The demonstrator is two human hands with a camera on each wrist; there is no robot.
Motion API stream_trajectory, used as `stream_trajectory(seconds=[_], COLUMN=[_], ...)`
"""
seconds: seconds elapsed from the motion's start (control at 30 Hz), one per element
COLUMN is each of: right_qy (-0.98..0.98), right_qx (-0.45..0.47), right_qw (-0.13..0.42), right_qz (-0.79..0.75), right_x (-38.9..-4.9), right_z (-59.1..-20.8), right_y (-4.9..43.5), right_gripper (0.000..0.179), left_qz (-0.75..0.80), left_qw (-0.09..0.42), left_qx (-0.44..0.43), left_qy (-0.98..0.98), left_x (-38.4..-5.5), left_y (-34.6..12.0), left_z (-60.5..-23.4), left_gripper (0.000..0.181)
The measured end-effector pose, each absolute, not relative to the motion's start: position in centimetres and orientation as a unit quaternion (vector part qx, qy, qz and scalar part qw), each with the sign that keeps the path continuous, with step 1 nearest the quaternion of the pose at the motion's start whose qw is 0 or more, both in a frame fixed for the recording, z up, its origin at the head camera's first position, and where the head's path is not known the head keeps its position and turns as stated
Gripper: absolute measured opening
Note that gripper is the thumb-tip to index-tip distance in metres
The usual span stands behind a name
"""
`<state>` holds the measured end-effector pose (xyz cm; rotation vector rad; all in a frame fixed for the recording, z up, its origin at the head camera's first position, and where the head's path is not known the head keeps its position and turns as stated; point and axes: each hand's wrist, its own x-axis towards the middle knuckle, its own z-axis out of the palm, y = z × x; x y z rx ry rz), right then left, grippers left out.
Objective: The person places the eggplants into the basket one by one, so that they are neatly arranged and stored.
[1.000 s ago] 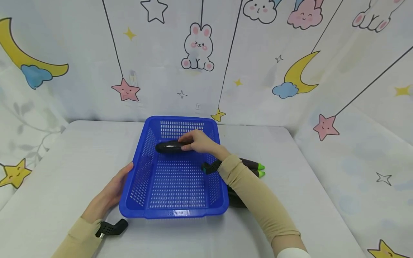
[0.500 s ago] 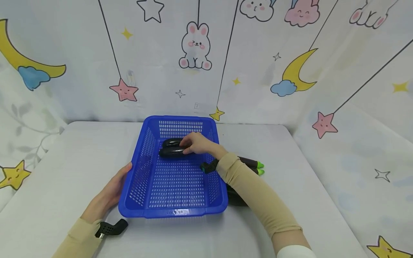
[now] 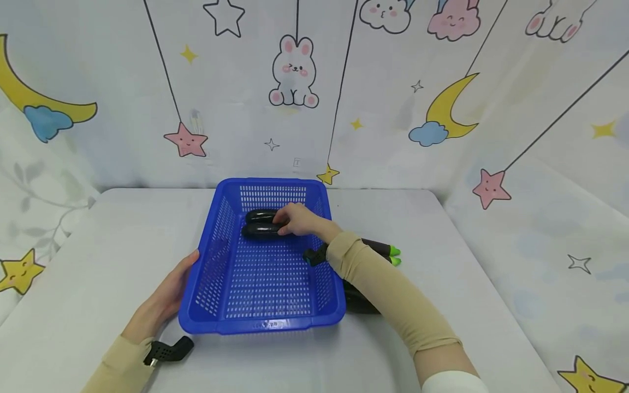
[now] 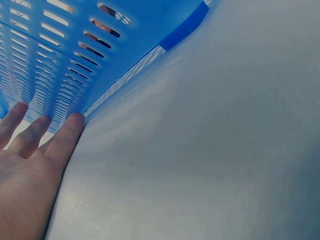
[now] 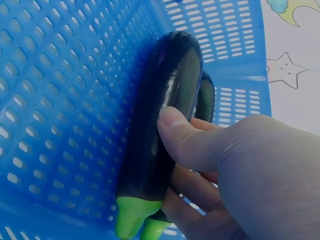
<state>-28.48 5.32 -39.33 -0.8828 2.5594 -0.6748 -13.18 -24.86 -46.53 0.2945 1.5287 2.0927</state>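
Observation:
A blue slotted plastic basket point(image 3: 236, 327) stands on the white-covered table. Inside, two dark eggplants with bright green stem ends lie side by side near its back wall: a nearer eggplant point(image 3: 260, 231) and a farther eggplant point(image 3: 259, 216). My right hand point(image 3: 301, 219) grips the nearer one, the thumb point(image 5: 172, 117) on its top and the fingers reaching between the two. At the basket's left side, my left hand point(image 3: 169, 289) touches the outer wall; in the left wrist view its fingers point(image 4: 65, 140) are fairly straight against the slots.
More eggplants point(image 3: 382, 247) lie on the table right of the basket, partly hidden by the right forearm. A thick dark eggplant point(image 3: 358, 300) shows nearer the front. A patterned curtain point(image 3: 236, 109) hangs behind the table point(image 3: 147, 218).
A second eggplant now shows behind the gripped one, which has shifted slightly toward the front. Over the last half second the hands stay nearly still; the view drifts a little.

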Motion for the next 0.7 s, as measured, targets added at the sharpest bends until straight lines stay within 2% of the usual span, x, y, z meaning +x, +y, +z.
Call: stream_trajectory(seconds=[0.43, 0.7], right_qy=[0.906, 0.902], right_qx=[-0.283, -0.277], right_qw=[0.166, 0.161], right_qz=[-0.268, -0.288], right_x=[-28.42, -28.56], right_z=[-39.35, -39.45], right_y=[5.37, 5.41], right_gripper=[0.033, 0.034], left_qz=[0.767, 0.774], left_qw=[0.261, 0.261], left_qx=[0.104, 0.115], left_qy=[0.577, 0.565], left_x=[-13.15, -13.30], left_y=[-24.80, -24.90], left_z=[-46.53, -46.57], left_gripper=[0.044, 0.038])
